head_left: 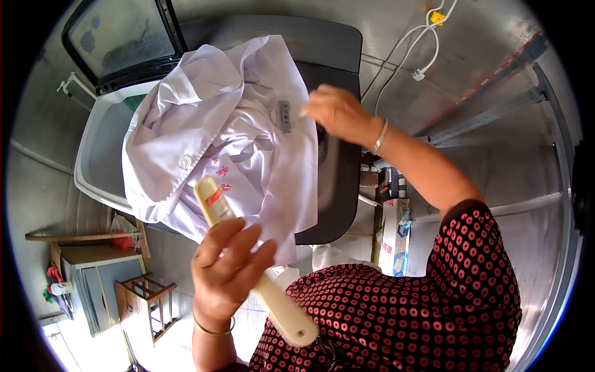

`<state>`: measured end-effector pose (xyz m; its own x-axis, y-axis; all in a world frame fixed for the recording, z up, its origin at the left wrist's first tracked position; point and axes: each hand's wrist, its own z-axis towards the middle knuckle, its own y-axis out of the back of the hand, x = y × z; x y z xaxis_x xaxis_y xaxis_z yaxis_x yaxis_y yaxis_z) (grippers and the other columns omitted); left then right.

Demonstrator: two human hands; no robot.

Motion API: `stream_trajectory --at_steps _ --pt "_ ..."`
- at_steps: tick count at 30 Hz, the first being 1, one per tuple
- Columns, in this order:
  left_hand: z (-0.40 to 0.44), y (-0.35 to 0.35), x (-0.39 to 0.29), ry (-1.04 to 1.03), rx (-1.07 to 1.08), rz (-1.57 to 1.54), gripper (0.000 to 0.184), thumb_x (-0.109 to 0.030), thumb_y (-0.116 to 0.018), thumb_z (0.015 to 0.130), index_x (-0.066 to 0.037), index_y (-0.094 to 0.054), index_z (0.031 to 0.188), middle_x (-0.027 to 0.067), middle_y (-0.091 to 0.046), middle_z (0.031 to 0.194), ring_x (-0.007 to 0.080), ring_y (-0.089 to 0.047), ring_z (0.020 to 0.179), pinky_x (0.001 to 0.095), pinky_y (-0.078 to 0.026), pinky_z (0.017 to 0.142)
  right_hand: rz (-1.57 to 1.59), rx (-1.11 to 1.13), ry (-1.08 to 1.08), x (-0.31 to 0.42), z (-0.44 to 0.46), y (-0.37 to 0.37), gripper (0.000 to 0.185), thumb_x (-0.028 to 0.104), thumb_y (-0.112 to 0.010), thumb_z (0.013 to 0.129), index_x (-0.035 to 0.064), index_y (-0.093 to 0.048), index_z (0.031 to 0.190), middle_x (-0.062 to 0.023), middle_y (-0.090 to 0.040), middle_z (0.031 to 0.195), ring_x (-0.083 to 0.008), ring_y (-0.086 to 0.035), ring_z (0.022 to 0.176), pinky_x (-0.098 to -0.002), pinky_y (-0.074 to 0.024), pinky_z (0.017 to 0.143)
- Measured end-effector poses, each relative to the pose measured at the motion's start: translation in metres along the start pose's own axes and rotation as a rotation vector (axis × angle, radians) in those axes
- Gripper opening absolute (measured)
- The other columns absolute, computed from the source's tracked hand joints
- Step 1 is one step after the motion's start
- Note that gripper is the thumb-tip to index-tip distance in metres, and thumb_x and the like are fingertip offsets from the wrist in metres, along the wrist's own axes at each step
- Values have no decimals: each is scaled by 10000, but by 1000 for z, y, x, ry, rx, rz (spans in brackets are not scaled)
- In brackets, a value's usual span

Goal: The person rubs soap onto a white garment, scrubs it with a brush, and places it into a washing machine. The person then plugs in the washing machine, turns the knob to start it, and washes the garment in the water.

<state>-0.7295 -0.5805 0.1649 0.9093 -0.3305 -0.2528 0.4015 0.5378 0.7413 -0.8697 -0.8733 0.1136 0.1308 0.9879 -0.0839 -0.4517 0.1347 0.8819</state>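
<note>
And here's the white garment [248,136], heaped over the dark top [338,186] of what looks like a washing machine, its left side spilling across the pale tub [102,149] beneath the raised lid [121,37]. That cloth should be light, soft and limp, giving wherever it's pinched; a good hold would be the doubled front edge by the round button [185,162], or the flat panel around the grey label [284,116] on the right. Smooth weave, deep folds in the middle, red characters [222,177] showing near the centre.

Over on the near side, the left hand [226,273] has its fingers closed round a long cream tool [282,310], slanting above the near edge of the cloth. Stiff, glossy, plastic by the look of it, rounded at both ends, a red sticker [213,198] at the far one; probably light, perhaps slippery if wet, best held round the middle.

The right hand [338,115], bracelet [381,136] at the wrist, is up by the garment's right side, fingers curled in; motion blur there, so I can't tell whether they grasp anything.
</note>
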Motion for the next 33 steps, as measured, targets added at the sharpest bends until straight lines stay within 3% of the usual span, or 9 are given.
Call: stream_trajectory --at_steps 2,5,16,18,23,25,28,30,33 --pt "27 -22 -8 -147 75 1 286 -102 -668 523 -39 -620 797 80 -589 908 267 -562 909 356 -507 733 -37 -40 -38 -16 5 -6 67 70 -564 695 116 -583 742 -21 -511 692 -200 -516 696 -304 -471 604" --pt "38 -70 -15 -24 309 80 212 -87 -559 650 -3 -570 843 74 -496 873 234 -478 957 345 -427 886 215 44 217 6 2 1 44 90 -586 709 93 -562 745 -32 -454 652 -204 -498 678 -310 -445 587" --pt "54 -123 -45 415 329 456 336 -107 -570 661 -3 -551 980 50 -496 762 206 -466 819 322 -415 723 237 26 442 -32 16 -6 41 93 -566 715 106 -559 754 -21 -479 663 -198 -504 668 -298 -457 588" --pt "56 -128 -45 419 323 480 247 -96 -559 662 -26 -562 899 42 -503 747 208 -458 785 319 -407 697 101 -52 301 -55 25 -10 25 94 -557 725 107 -558 747 -19 -481 669 -194 -499 668 -288 -457 583" --pt "55 -130 -45 331 344 462 68 -90 -551 641 -61 -529 700 50 -493 709 211 -458 764 312 -409 704 88 -12 604 -22 14 3 40 91 -566 699 94 -526 699 -21 -460 653 -173 -488 659 -259 -458 564" --pt "53 -126 -47 327 347 457 51 -96 -553 644 -67 -551 686 49 -475 710 212 -443 763 312 -395 691 -29 -89 517 -56 26 -4 82 94 -556 662 107 -478 642 -10 -415 621 -146 -485 645 -238 -441 476" --pt "48 -128 -56 319 366 465 43 -101 -554 643 -75 -573 671 47 -456 711 212 -425 758 310 -378 671 25 -29 646 -18 8 8 100 96 -545 648 114 -451 618 -10 -409 619 -140 -478 628 -244 -430 427" --pt "45 -129 -62 309 391 475 42 -100 -554 640 -77 -573 670 47 -453 710 211 -423 753 308 -376 665 -3 58 727 -10 4 17 92 105 -546 648 106 -480 583 -20 -462 632 -163 -498 632 -251 -475 456" --pt "42 -125 -66 333 321 444 45 -105 -549 630 -66 -565 645 47 -447 709 207 -417 747 303 -365 646 -123 25 589 -28 10 13 115 104 -549 622 101 -466 543 -16 -440 620 -151 -484 625 -248 -478 463"
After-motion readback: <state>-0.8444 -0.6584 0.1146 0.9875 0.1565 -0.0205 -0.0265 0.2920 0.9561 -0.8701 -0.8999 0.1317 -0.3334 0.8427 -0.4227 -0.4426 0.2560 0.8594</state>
